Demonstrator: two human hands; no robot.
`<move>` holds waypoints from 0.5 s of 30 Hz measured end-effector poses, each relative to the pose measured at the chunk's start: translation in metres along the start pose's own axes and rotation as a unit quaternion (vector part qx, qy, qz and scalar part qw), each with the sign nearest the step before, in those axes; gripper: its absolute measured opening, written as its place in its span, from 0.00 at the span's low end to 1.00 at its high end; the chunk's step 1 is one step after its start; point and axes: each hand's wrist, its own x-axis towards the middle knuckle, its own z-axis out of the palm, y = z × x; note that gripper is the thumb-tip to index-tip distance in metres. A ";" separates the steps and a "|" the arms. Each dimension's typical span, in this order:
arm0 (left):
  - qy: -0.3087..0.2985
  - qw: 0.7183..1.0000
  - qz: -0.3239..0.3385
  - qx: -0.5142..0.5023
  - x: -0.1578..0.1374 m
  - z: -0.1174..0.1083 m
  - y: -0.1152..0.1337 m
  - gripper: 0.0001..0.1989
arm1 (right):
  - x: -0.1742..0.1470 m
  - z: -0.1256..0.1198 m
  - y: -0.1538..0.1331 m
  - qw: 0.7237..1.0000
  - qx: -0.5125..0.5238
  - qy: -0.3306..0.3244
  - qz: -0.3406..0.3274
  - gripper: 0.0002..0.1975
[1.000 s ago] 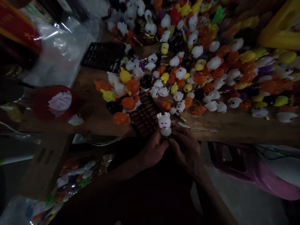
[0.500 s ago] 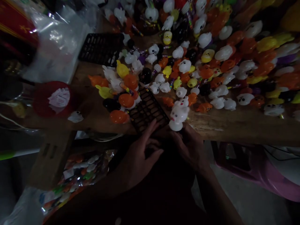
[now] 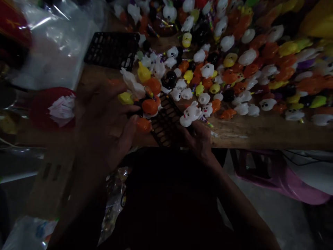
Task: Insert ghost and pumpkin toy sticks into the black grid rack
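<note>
My right hand (image 3: pixel 199 140) is closed around the lower end of a small white plastic animal figure (image 3: pixel 191 114) with a red mark on its face. The figure tilts left over a black plastic grid basket (image 3: pixel 166 121) by the table's front edge. My left hand (image 3: pixel 106 121) is dim and slightly blurred, its fingers apart, reaching over the left part of the table. Its thumb and forefinger are beside an orange figure (image 3: pixel 143 125) in a small heap. That heap also has a yellow figure (image 3: pixel 144 72) and white figures; my left hand hides part of it.
Many white, orange, yellow and black figures crowd the wooden table (image 3: pixel 234 133) to the back and right. Another black basket (image 3: pixel 111 50) lies back left, beside clear plastic bags (image 3: pixel 57 52). A red round container (image 3: pixel 41 111) holds white paper slips (image 3: pixel 61 109). A pink stool (image 3: pixel 283 180) stands below right.
My left hand has moved left and forward from the table edge to the small heap. My right hand has shifted slightly left and forward, and the white figure now tilts further left.
</note>
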 end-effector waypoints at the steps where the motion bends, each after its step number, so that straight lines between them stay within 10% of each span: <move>1: -0.009 1.000 0.001 0.005 0.002 0.002 -0.001 0.07 | 0.001 -0.001 0.000 1.000 0.002 0.009 -0.010 0.05; 9: -0.026 0.999 -0.024 0.032 0.007 0.023 0.003 0.27 | 0.016 0.004 0.004 1.000 0.016 0.002 -0.010 0.04; 15: -0.030 0.999 -0.035 -0.015 0.005 0.030 0.010 0.21 | 0.007 0.001 0.013 0.999 0.015 0.013 -0.030 0.04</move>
